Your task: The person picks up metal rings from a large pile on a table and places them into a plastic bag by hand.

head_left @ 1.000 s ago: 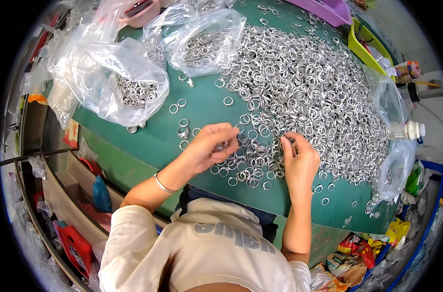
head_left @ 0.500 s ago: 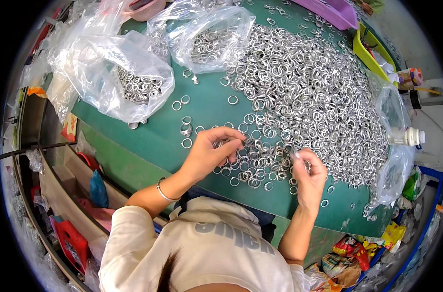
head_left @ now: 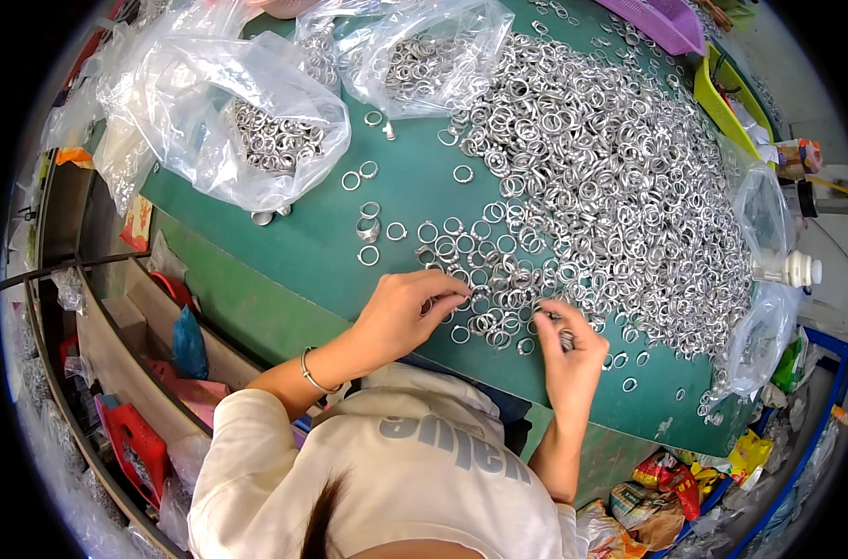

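Silver metal finger rings (head_left: 620, 186) lie in a large heap on the green tabletop, with a looser patch of rings (head_left: 499, 298) at the near edge. My left hand (head_left: 405, 307), a bangle on its wrist, is curled at the left side of this patch. Its thumb and forefinger close at a ring, and what else lies inside the fingers is mostly hidden. On the patch's right side, my right hand (head_left: 573, 359) has several rings (head_left: 566, 339) tucked in its curled fingers. Its thumb and forefinger come together over the patch.
Clear plastic bags of rings (head_left: 321, 172) (head_left: 485, 70) stand at the far left. Purple (head_left: 662, 23) and lime-green baskets (head_left: 730, 102) sit at the far right. A bottle (head_left: 797, 270) is by the right edge. Open drawers (head_left: 126, 326) flank the left; packets (head_left: 671, 480) lie lower right.
The view has shifted slightly, so the tabletop sits a little higher and further right. My right hand has moved left and nearer my left hand, its fingers more curled over the loose rings.
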A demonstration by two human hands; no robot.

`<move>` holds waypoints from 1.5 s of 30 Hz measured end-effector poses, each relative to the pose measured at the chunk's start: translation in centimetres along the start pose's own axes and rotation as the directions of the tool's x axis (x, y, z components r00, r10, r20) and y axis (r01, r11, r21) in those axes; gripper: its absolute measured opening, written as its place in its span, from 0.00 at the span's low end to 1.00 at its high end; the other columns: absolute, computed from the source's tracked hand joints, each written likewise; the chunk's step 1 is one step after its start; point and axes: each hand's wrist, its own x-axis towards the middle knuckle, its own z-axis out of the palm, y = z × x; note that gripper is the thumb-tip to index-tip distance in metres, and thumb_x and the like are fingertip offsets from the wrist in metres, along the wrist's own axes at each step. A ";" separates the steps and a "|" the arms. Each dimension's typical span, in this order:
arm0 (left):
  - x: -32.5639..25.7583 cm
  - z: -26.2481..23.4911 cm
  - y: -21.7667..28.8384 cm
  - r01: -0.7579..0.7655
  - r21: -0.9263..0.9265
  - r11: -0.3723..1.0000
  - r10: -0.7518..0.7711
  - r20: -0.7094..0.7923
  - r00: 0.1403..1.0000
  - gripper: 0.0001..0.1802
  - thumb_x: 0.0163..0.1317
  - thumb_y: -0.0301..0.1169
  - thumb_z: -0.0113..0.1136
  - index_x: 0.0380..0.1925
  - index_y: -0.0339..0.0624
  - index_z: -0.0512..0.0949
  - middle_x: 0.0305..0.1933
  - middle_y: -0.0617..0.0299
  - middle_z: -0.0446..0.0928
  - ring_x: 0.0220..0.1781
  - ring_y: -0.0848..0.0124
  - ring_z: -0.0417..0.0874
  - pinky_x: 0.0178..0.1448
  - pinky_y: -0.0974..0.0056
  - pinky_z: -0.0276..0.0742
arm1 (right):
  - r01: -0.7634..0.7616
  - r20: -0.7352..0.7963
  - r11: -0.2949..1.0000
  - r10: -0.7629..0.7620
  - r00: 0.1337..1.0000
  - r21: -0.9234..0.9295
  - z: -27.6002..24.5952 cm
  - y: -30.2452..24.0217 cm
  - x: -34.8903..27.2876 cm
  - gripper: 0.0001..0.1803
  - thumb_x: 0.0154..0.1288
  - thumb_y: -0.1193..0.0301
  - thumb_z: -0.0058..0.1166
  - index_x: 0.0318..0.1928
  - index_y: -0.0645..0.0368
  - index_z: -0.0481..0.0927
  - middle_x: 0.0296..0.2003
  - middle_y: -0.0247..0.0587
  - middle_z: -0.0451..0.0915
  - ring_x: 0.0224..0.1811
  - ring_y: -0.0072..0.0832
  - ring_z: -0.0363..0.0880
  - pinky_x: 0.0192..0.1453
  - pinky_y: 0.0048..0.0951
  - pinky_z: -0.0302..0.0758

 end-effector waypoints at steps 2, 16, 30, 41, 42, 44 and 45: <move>-0.5 0.0 -0.2 -0.045 0.117 0.992 0.045 0.005 0.999 0.06 0.54 0.22 0.62 0.33 0.37 0.80 0.27 0.58 0.77 0.22 0.65 0.76 0.27 0.68 0.71 | 0.106 0.095 0.977 -0.089 0.991 -0.184 0.1 0.7 -0.5 0.09 0.51 0.77 0.64 0.36 0.58 0.82 0.17 0.39 0.75 0.14 0.23 0.70 0.20 0.24 0.65; 2.8 2.1 1.3 -0.438 0.367 0.820 0.337 0.309 0.889 0.07 0.45 0.24 0.56 0.28 0.41 0.74 0.33 0.58 0.67 0.28 0.65 0.79 0.26 0.60 0.74 | 0.120 -0.072 0.959 -0.143 0.987 -0.256 -0.2 1.0 -0.6 0.05 0.52 0.77 0.62 0.32 0.60 0.82 0.26 0.41 0.81 0.20 0.30 0.78 0.24 0.27 0.71; 1.4 -0.6 -1.4 0.376 -0.925 -0.045 0.042 0.374 0.926 0.16 0.65 0.35 0.42 0.20 0.38 0.67 0.26 0.56 0.65 0.18 0.75 0.62 0.17 0.74 0.53 | 0.256 0.098 0.860 -0.238 0.966 -0.440 1.2 0.7 -2.2 0.10 0.54 0.72 0.61 0.39 0.52 0.82 0.19 0.36 0.72 0.16 0.36 0.72 0.19 0.34 0.66; -1.7 0.5 0.0 0.046 -0.242 0.969 -0.036 0.046 0.998 0.04 0.59 0.24 0.59 0.28 0.34 0.78 0.23 0.66 0.73 0.22 0.80 0.69 0.25 0.72 0.63 | -0.269 0.255 0.218 0.087 0.963 0.938 -1.4 2.0 -1.5 0.07 0.62 0.74 0.49 0.38 0.65 0.72 0.33 0.46 0.73 0.21 0.24 0.68 0.16 0.20 0.63; -1.9 0.6 0.1 0.049 -0.207 0.977 -0.037 0.064 0.997 0.05 0.59 0.25 0.60 0.27 0.34 0.78 0.22 0.65 0.73 0.22 0.80 0.69 0.25 0.72 0.63 | -0.287 0.272 0.104 0.137 0.953 0.952 -1.4 1.6 -1.3 0.08 0.64 0.71 0.47 0.38 0.65 0.71 0.33 0.47 0.72 0.20 0.25 0.67 0.15 0.20 0.62; -2.3 -0.2 0.3 0.227 -0.195 0.954 -0.203 0.136 0.970 0.05 0.58 0.25 0.61 0.28 0.35 0.79 0.21 0.61 0.72 0.21 0.75 0.70 0.25 0.68 0.65 | -0.283 0.287 -0.046 0.154 0.945 0.958 -1.3 1.8 -1.2 0.11 0.66 0.68 0.45 0.35 0.65 0.69 0.32 0.48 0.71 0.18 0.25 0.65 0.12 0.21 0.60; -2.8 -0.4 -0.2 0.290 -0.233 0.928 -0.258 0.158 0.953 0.04 0.57 0.26 0.61 0.28 0.35 0.79 0.22 0.59 0.73 0.20 0.72 0.70 0.25 0.66 0.66 | -0.271 0.280 -0.081 0.126 0.952 0.959 -1.2 2.7 -1.2 0.12 0.67 0.66 0.43 0.32 0.64 0.69 0.30 0.47 0.70 0.17 0.26 0.64 0.12 0.21 0.60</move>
